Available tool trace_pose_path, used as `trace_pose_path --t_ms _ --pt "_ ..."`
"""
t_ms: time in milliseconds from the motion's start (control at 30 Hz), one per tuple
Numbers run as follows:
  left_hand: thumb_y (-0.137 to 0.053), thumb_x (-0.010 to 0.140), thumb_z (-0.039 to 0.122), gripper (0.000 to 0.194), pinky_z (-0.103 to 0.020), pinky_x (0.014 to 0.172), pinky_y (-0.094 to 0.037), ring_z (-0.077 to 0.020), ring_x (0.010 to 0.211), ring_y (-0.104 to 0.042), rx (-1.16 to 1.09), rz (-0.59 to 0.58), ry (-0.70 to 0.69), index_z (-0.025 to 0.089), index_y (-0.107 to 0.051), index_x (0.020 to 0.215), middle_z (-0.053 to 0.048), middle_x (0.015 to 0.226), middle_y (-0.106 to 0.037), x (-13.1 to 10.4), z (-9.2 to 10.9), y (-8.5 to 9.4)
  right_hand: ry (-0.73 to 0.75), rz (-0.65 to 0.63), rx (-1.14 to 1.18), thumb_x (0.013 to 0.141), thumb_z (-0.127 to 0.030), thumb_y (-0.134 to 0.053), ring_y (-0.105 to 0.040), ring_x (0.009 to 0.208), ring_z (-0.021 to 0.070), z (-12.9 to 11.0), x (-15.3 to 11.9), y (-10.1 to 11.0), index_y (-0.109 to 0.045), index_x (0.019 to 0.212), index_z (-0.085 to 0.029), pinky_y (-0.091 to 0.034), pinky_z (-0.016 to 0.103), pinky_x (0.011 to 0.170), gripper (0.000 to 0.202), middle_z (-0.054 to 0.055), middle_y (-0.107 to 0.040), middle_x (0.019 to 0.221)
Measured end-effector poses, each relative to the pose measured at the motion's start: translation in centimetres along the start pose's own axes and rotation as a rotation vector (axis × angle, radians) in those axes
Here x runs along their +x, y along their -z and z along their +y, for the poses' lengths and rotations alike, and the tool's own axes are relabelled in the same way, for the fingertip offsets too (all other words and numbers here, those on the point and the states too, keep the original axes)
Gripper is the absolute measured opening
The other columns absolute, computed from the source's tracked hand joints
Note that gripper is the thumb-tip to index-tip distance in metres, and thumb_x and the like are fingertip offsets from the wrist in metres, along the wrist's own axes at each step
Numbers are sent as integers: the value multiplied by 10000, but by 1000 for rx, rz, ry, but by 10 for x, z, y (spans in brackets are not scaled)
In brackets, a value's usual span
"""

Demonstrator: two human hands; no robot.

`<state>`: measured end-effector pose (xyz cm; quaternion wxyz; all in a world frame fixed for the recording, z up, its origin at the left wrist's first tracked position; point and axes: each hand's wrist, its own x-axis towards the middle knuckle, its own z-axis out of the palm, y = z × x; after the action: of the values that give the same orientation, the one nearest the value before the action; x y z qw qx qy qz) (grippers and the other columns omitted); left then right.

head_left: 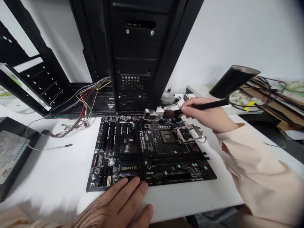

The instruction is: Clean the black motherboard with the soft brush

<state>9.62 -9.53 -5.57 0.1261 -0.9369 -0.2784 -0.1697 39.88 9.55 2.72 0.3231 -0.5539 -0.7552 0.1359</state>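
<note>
A black motherboard (154, 167) lies flat on the white table, its CPU socket (167, 136) uncovered and the metal socket frame (190, 133) swung up to the right. With my right hand (204, 112) I grip the black handle of a soft brush (172, 113). Its dark bristles touch the board's far edge, beside the metal ports (150, 113). My left hand (125, 202) rests with fingers stretched out on the near edge of the board, close to the GIGABYTE heatsink (129, 167).
Behind the board stands an open black computer case (137, 60) with loose coloured wires (83, 107). A power supply (14, 152) sits at the left. A CPU cooler (167, 96) is at the back. A black cylinder (234, 80) and a cable coil (258, 91) lie at right.
</note>
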Motion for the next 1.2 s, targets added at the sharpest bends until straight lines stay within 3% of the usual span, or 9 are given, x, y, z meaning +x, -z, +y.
trace_pose_path --t_ms 67,200,267,433,567,633,767,1000,1200 --pt "-431 992 260 243 -386 1103 -323 -212 1250 -495 -6 55 12 278 -542 1208 -11 1267 -606 0 0 -4 39 -39 -21 692 -412 -631 -544 598 162 2 -1 -2 -650 645 -207 -417 310 561 211 25 -635 626" --pt "-501 961 263 196 -378 1106 -308 -212 1246 -494 -7 217 31 268 -574 1144 -16 1216 -630 0 0 -12 7 121 -9 691 -336 -605 -479 529 147 8 0 0 -567 535 -209 -380 308 510 205 6 -539 513" --pt "-507 957 258 199 -378 1107 -298 -211 1233 -505 -2 199 6 274 -574 1144 -15 1209 -632 1 -2 -14 -14 140 33 721 -364 -584 -482 512 144 7 0 0 -581 574 -209 -392 306 499 214 5 -544 513" --pt "-488 969 256 204 -391 1092 -318 -223 1213 -524 12 202 -14 269 -575 1153 -29 1206 -633 1 -4 -10 48 -19 -12 671 -345 -655 -579 631 161 5 -1 -3 -662 646 -210 -453 305 596 138 14 -653 642" --pt "-439 992 232 251 -369 1085 -338 -205 1254 -485 -18 53 2 287 -543 1213 -7 1266 -604 1 -4 0 -12 87 67 692 -328 -601 -518 524 148 4 -2 4 -595 564 -207 -411 303 505 177 7 -577 528" --pt "-393 1007 218 272 -370 1094 -324 -203 1277 -460 -15 5 -12 295 -532 1228 -1 1288 -589 2 -5 4 -27 50 129 701 -358 -608 -501 494 140 0 -3 5 -610 593 -208 -397 294 475 185 2 -570 514" --pt "-337 1021 195 302 -392 1112 -293 -219 1309 -424 5 5 -11 290 -531 1231 -15 1292 -582 2 -5 7 43 -127 35 652 -331 -630 -496 515 127 -2 -3 3 -627 556 -204 -385 284 502 159 -2 -582 526" --pt "-479 991 267 236 -384 1092 -347 -224 1310 -428 7 12 -8 297 -547 1215 -11 1295 -584 0 -3 2 13 59 -4 687 -324 -557 -433 488 128 8 -3 9 -564 545 -208 -326 294 474 184 -3 -505 486" --pt "-441 998 240 262 -388 1115 -304 -219 1343 -378 -36 13 3 293 -539 1235 -7 1303 -576 1 -4 6 73 -95 7 644 -315 -604 -463 503 123 2 -4 2 -590 520 -199 -357 293 513 170 -6 -541 499"
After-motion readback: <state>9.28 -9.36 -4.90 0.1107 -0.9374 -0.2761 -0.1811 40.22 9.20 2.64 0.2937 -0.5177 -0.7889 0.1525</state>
